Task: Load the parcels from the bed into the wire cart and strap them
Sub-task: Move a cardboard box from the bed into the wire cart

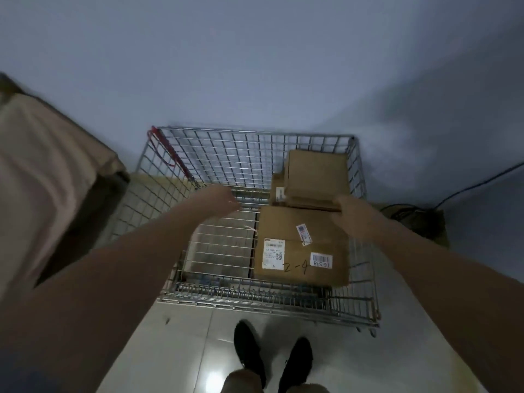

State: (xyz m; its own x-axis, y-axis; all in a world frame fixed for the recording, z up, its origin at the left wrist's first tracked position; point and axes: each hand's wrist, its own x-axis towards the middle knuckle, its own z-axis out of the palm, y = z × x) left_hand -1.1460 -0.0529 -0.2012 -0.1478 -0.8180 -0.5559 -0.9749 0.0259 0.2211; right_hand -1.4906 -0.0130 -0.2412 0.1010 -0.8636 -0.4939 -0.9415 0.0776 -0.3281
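Upper parcel (316, 177) lies at 1 o'clock in wire cart (255, 296); right hand (353, 212) touches its near edge, grip unclear; left hand (224, 198) spread, empty.

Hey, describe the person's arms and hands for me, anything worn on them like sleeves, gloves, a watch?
Both forearms are bare as far as the view shows: no sleeves, gloves, watch or wristband visible. The left hand and right hand are motion-blurred, so rings or small marks cannot be told. No tools or cables are attached.
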